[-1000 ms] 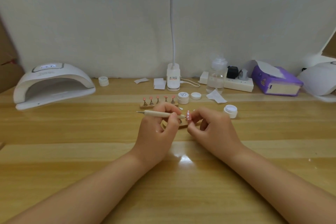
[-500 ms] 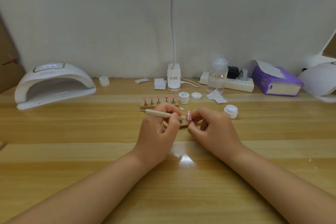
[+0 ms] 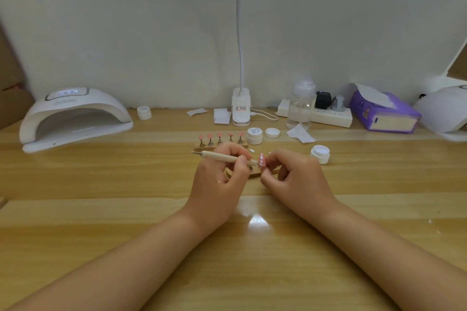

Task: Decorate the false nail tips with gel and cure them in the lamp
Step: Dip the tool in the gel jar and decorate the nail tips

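My left hand [image 3: 219,179] grips a beige dotting pen [image 3: 222,157] that lies nearly level, its tip touching a pink nail tip [image 3: 261,160] with white dots. My right hand [image 3: 295,179] pinches that nail tip from the right. Under the hands lies a wooden stand [image 3: 255,172], mostly hidden. Behind them a wooden holder [image 3: 219,145] carries several pink nail tips on pegs. An open gel pot [image 3: 254,135] stands beside its lid [image 3: 272,132]. The white curing lamp [image 3: 73,117] sits at the far left of the table.
A clip desk lamp [image 3: 240,108] stands at the back centre. A white jar [image 3: 320,154] stands right of my hands, a small pot [image 3: 144,112] by the curing lamp. A clear bottle [image 3: 300,106], power strip [image 3: 328,117], purple tissue box [image 3: 384,115] and paper scraps line the back.
Almost nothing has moved. The pen tip stays at the pink nail tip, and both hands keep their hold in the same spot.
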`<state>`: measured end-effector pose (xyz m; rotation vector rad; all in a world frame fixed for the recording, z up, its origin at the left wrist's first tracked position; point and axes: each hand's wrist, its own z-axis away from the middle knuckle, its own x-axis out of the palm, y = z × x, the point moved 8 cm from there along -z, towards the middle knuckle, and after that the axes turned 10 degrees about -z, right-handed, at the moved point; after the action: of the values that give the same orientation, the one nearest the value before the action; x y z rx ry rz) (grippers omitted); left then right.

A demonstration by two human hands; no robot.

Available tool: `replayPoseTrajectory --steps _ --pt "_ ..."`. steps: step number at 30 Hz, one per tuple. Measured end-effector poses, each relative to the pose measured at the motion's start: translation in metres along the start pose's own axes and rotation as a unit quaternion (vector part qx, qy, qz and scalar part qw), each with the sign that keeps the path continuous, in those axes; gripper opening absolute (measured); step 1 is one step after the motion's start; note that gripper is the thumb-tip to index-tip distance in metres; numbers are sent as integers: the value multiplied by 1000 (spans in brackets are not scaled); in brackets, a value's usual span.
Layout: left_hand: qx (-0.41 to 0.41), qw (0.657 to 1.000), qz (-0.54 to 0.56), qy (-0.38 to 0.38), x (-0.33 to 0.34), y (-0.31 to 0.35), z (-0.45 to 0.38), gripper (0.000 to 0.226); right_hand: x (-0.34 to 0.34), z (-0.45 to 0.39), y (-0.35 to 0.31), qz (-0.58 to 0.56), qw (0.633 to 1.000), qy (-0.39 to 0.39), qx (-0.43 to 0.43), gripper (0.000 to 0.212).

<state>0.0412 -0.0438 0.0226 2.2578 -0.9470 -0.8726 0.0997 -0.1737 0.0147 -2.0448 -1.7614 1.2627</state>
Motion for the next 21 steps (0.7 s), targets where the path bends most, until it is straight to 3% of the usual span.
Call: replayPoseTrajectory --steps 21 --pt "-7 1000 10 -1 0 -1 0 11 0 0 1 -3 1000 -3 4 10"
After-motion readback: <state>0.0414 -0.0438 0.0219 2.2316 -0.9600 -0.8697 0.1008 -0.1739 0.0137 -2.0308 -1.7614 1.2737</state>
